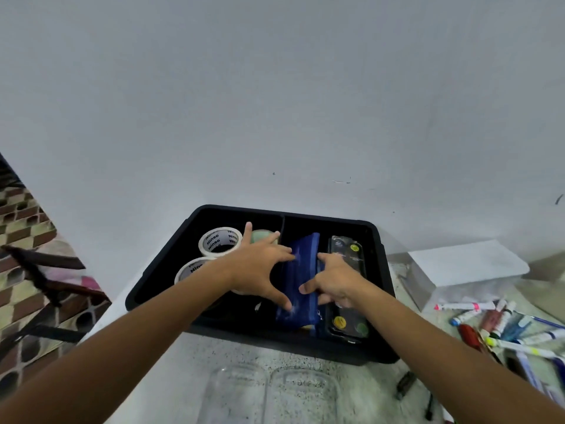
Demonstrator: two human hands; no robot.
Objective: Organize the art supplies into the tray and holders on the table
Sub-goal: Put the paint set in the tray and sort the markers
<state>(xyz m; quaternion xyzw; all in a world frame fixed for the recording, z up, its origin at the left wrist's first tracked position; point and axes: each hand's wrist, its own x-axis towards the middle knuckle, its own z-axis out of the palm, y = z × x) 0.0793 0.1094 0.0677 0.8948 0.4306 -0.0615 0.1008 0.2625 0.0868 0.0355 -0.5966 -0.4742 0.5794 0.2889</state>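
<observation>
A black divided tray (379, 240) stands on the table against the wall. In its right compartment a blue zip pouch (302, 270) stands on edge beside a clear-lidded paint palette (347, 325). My left hand (260, 267) spreads its fingers over the pouch's left side, thumb on the near end. From the right my right hand (333, 280) grips the same pouch, thumb and fingers curled on the fabric. Two white tape rolls (218, 240) and a pale green roll (261, 235) lie in the left compartment.
Two clear glass jars (269, 393) stand at the table's near edge. Paint tubes, markers and pens (501, 325) lie scattered at the right, near a white box (464, 267). A dark pen (405, 384) lies near the jars. A patterned cloth and chair are left of the table.
</observation>
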